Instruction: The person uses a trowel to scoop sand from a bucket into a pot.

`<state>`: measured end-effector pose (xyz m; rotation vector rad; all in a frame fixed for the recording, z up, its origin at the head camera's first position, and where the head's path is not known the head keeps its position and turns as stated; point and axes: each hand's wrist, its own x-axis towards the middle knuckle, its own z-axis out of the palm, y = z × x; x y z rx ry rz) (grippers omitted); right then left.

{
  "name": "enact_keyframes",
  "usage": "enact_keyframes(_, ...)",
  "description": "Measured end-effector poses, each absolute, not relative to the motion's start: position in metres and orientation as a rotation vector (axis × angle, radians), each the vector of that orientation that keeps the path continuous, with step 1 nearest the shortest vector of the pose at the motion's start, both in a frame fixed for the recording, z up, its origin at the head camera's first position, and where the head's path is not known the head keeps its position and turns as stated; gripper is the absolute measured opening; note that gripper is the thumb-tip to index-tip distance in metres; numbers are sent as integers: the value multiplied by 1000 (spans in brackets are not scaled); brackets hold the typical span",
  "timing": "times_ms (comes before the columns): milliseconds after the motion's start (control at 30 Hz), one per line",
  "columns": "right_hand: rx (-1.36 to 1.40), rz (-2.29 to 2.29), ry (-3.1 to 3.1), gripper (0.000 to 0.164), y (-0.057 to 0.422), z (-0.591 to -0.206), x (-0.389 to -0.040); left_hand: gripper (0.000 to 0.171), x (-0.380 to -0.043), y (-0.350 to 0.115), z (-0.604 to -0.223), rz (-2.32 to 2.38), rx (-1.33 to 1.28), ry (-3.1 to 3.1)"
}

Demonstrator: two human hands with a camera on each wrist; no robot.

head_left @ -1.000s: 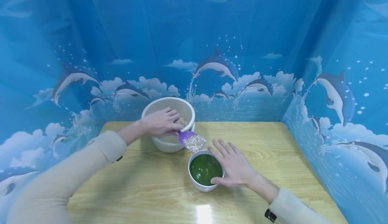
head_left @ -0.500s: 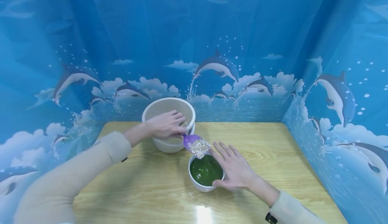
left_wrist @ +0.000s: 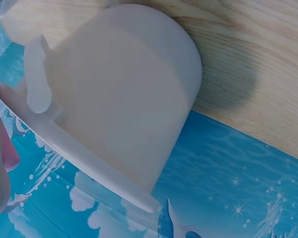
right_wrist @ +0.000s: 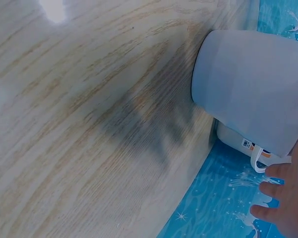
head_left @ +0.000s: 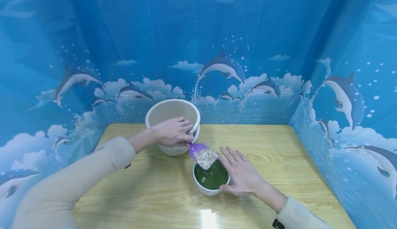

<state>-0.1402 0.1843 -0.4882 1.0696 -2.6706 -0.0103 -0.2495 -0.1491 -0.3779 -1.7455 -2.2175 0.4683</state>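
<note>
My left hand (head_left: 173,132) grips a purple scoop (head_left: 194,148) by its handle, in front of a large white tub (head_left: 172,101). Pale flakes, which look like oats, (head_left: 206,158) fill the scoop. Its tip reaches over the far rim of a smaller white bowl (head_left: 208,191) containing dark green liquid (head_left: 211,178). With fingers spread, my right hand (head_left: 243,174) lies along the bowl's right side, thumb near the rim. The left wrist view is mostly the tub's side (left_wrist: 124,94). In the right wrist view, the bowl's outer wall (right_wrist: 248,84) appears beside my fingers.
The tub's white handle (left_wrist: 37,77) juts from its side near the rim. Bare wood-grain tabletop (head_left: 139,198) surrounds the bowl. A blue dolphin-print curtain (head_left: 217,32) hangs behind and on both sides of the table.
The left hand has carried the loaded scoop right and toward the person, from beside the bowl to over its rim. My right hand has barely shifted.
</note>
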Motion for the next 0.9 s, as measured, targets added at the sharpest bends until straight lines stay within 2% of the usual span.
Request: enact_keyframes(900,1067,-3,-2706,116,183,-486,-139,32,-247,-138,-376,620,-1775,-2238)
